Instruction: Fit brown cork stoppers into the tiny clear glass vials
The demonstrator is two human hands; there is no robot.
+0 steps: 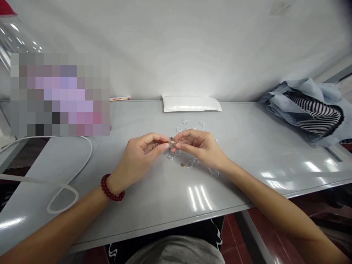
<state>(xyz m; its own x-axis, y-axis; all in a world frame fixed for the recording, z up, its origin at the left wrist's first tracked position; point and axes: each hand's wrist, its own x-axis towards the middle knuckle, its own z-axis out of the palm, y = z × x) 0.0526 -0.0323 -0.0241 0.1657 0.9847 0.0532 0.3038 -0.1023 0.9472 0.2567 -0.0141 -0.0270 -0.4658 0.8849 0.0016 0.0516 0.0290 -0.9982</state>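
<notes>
Over the middle of the table, my left hand and my right hand meet fingertip to fingertip on one small clear bottle. The left thumb and index finger pinch its brown, cork-like end. Around the clear end, the right thumb and fingers are closed. Several similar tiny clear pieces lie below and behind my right hand. One of them, a clear piece with a brown tip, rests just in front of the right fingers. Their exact shapes are hard to make out. A dark red bead bracelet circles my left wrist.
The grey table runs up to a pale wall. A white padded packet lies against that wall. At the right is a light blue cloth bag with striped fabric. A white cable loops at the left, near a pixelated patch.
</notes>
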